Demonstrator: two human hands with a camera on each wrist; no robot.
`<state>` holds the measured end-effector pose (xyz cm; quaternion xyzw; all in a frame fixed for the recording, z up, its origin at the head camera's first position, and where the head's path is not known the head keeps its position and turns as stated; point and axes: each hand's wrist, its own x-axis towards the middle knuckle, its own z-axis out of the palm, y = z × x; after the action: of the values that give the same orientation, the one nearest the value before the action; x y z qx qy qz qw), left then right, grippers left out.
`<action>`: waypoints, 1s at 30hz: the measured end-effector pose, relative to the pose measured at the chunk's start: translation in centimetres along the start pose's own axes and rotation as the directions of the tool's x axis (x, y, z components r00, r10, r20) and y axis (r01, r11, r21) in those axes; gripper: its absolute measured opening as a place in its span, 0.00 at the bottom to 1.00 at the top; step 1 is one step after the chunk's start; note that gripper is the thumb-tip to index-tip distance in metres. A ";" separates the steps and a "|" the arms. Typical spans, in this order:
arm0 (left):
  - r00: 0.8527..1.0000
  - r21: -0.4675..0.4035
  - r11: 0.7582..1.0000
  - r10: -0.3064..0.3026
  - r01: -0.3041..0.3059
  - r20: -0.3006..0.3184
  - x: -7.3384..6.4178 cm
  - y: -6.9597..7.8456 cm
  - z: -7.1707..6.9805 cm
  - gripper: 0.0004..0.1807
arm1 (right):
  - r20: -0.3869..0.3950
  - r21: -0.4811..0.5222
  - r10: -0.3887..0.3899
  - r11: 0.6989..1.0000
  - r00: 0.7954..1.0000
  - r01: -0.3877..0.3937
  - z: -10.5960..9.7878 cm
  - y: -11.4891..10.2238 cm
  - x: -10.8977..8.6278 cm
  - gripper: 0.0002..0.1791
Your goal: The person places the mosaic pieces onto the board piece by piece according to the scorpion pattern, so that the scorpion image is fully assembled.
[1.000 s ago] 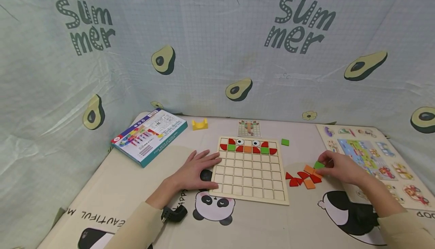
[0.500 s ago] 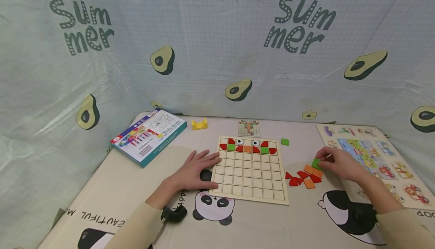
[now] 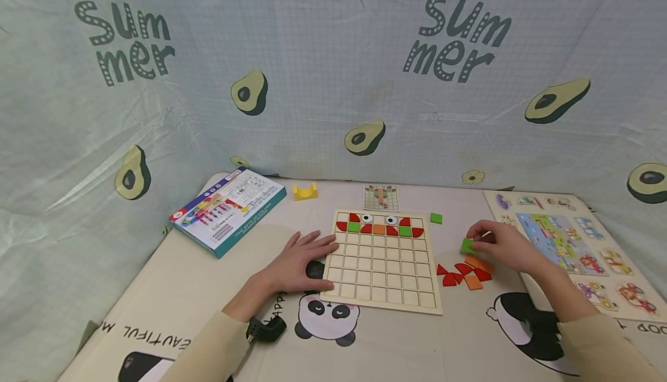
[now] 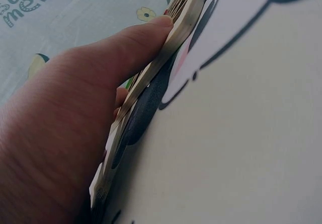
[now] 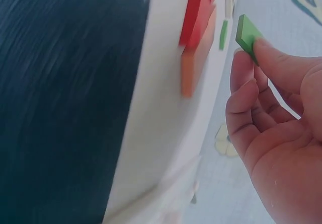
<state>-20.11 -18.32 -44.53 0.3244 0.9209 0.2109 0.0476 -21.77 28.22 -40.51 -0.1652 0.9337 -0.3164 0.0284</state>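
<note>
Tabletop (image 3: 396,347) below, right-hand fingers (image 5: 243,72) partly hide a green tile (image 5: 246,34).

From here I see a pale panda-print tabletop (image 3: 385,341); on it: teal-edged box (image 3: 228,211), yellow piece (image 3: 305,191), pattern card (image 3: 381,197), gridded board (image 3: 380,267), loose green tile (image 3: 436,218), red pieces (image 3: 450,279), orange pieces (image 3: 473,282), picture puzzle (image 3: 565,228)

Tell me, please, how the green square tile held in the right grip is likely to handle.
The green square tile, material unclear, is probably stiff, as its edges look straight while the right grip pinches it. It seems light, being small and thin. Its flat, square shape suggests sliding, not rolling.
</note>
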 end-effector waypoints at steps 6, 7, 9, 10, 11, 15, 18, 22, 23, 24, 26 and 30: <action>1.000 0.001 1.000 0.001 -0.001 0.001 -0.1 -0.1 0.1 0.46 | 0.004 0.027 -0.009 1.000 1.000 0.009 1.0 -1.1 1.0 0.07; 1.000 -0.002 1.000 0.002 -0.002 0.000 -0.1 -0.1 0.1 0.46 | 0.008 0.036 -0.011 0.999 1.000 0.011 1.2 -1.3 1.2 0.07; 1.000 -0.002 1.000 0.006 -0.006 -0.002 -0.1 -0.1 0.1 0.46 | 0.015 0.056 -0.016 0.998 1.000 0.015 1.4 -1.7 1.5 0.07; 1.000 -0.003 1.000 0.007 -0.007 -0.003 -0.1 -0.2 0.2 0.47 | 0.019 0.067 -0.019 0.998 1.000 0.017 1.5 -2.0 1.7 0.07; 1.000 -0.002 1.000 0.006 -0.006 -0.003 -0.1 -0.2 0.2 0.47 | 0.022 0.077 -0.021 0.997 1.000 0.020 1.7 -2.2 1.9 0.07; 1.000 0.008 1.000 0.002 -0.002 -0.003 0.0 -0.3 0.4 0.47 | 0.031 0.108 -0.036 0.994 0.999 0.033 2.3 -3.3 2.6 0.07; 1.000 0.011 1.000 -0.007 0.007 0.000 0.0 -0.4 0.4 0.48 | 0.037 0.130 -0.050 0.991 0.998 0.045 2.9 -4.1 3.2 0.06; 1.000 0.012 1.000 -0.006 0.006 0.000 0.0 -0.4 0.5 0.48 | 0.046 0.168 -0.060 0.985 0.997 0.052 3.6 -5.2 3.8 0.06; 1.000 0.015 1.000 -0.006 0.006 0.001 0.0 -0.4 0.5 0.48 | 0.047 0.175 -0.067 0.983 0.997 0.058 3.8 -5.5 4.0 0.06; 1.000 0.015 1.000 -0.006 0.006 0.001 0.0 -0.5 0.5 0.47 | 0.049 0.180 -0.070 0.982 0.996 0.060 3.9 -5.8 4.2 0.06; 1.000 0.017 1.000 -0.004 0.004 0.001 0.0 -0.5 0.4 0.47 | 0.050 0.187 -0.078 0.980 0.996 0.067 4.2 -6.3 4.6 0.06; 1.000 0.012 1.000 -0.003 0.003 0.002 0.0 -0.5 0.4 0.47 | 0.058 0.189 -0.077 0.980 0.995 0.065 4.9 -7.1 5.5 0.06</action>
<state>-20.33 -18.52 -45.13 0.3236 0.9225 0.2049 0.0470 -24.17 18.24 -39.91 -0.2053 0.8919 -0.3981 0.0629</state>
